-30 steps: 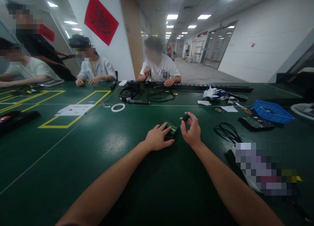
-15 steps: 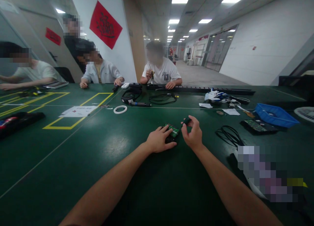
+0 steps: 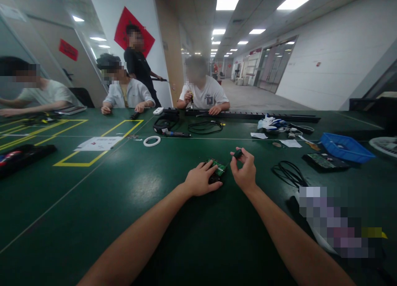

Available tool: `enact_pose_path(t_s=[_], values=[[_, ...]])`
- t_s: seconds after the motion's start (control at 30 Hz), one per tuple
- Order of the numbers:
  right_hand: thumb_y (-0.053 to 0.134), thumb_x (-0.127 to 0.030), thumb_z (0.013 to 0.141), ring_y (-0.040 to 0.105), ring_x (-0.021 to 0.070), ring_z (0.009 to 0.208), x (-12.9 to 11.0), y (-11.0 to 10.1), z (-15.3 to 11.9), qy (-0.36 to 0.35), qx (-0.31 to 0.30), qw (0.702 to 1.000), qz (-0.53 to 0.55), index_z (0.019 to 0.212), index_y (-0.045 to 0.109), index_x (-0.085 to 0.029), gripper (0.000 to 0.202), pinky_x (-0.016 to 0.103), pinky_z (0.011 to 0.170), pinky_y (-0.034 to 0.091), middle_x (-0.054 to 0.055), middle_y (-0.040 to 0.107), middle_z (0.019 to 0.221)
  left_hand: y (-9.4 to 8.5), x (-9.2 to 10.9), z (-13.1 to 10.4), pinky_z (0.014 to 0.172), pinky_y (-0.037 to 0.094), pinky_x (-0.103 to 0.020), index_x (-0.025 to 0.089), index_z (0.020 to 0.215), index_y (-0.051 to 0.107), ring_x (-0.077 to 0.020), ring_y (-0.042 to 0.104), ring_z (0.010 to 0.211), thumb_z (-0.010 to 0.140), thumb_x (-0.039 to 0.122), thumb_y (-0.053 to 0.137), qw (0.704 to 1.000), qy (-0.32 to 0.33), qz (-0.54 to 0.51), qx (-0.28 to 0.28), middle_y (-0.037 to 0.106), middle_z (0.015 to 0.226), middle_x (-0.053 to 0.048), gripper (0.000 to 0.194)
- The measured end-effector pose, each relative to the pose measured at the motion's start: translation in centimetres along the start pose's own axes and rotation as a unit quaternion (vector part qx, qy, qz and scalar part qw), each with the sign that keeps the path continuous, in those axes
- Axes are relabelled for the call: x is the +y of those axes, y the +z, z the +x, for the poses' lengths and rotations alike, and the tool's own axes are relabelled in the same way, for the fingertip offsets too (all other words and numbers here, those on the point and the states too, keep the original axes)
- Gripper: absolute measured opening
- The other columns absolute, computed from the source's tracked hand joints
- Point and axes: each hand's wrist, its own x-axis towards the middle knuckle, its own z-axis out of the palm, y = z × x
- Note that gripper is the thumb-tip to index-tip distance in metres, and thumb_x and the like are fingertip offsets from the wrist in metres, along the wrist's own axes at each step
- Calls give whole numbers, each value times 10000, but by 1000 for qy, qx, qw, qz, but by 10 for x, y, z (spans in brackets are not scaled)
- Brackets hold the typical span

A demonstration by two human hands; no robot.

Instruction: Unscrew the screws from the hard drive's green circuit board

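Note:
My left hand (image 3: 201,179) lies spread over a green circuit board (image 3: 219,167) in a black housing (image 3: 214,179). Its fingers rest on the board and the thumb stretches along the near side; the hand hides the left part. Pinched in my right hand (image 3: 245,173) is a small tool with a dark handle, which looks like a screwdriver (image 3: 237,154). It tilts down toward the board's right edge. Its thin tip is too small to make out against the table.
A blue tray (image 3: 345,147), another board in a black housing (image 3: 325,161) and a coiled black cable (image 3: 288,174) lie to the right. A white ring (image 3: 151,141) and a paper sheet (image 3: 99,144) are on the left. Several people sit or stand across the green table (image 3: 124,220).
My right hand keeps nearly the same place, with the tool slightly turned. Across the table, the standing person has moved right, and a seated person's hand with a black object has shifted left.

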Motion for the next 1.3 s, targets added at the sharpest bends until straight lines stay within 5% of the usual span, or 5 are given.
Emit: enact_pose_path(t_s=[0.43,0.7,0.93,1.17,1.3], values=[[587,-252,923,686,241,980,-3,-2,0,-23,-10,999,24,1363,391,-193,485,436,791,621,183,539,1303,-1,3,-1,1097,377,-522,355,1522,342,-374,312,1434,828,796,428,1000,-2,3,9,270,1617,-12,826],[664,-298,881,669,207,826,-6,-5,3,-25,7,999,-34,1331,453,-212,504,385,670,629,136,583,1164,-2,4,-2,1104,369,-516,350,1527,334,-369,326,1427,830,794,423,1000,6,-1,15,275,1615,-12,830],[598,-234,912,678,231,952,-8,-4,1,-27,-22,999,12,1395,380,-196,532,416,775,621,168,555,1260,-1,4,-2,1088,388,-509,347,1522,347,-368,338,1417,834,792,420,1000,9,8,22,287,1610,-17,822],[647,-341,895,655,187,707,-5,-3,0,-3,-20,999,-47,1358,439,-212,524,384,636,621,120,634,1112,-1,3,-2,1083,390,-514,346,1525,340,-369,345,1412,842,788,413,1000,13,7,24,279,1613,-21,816],[633,-316,905,679,212,817,-6,-4,0,-14,-32,999,-39,1380,431,-201,529,414,741,624,136,625,1151,1,2,0,1090,384,-510,339,1530,332,-376,344,1412,838,786,422,1000,12,8,22,269,1617,-18,828]])
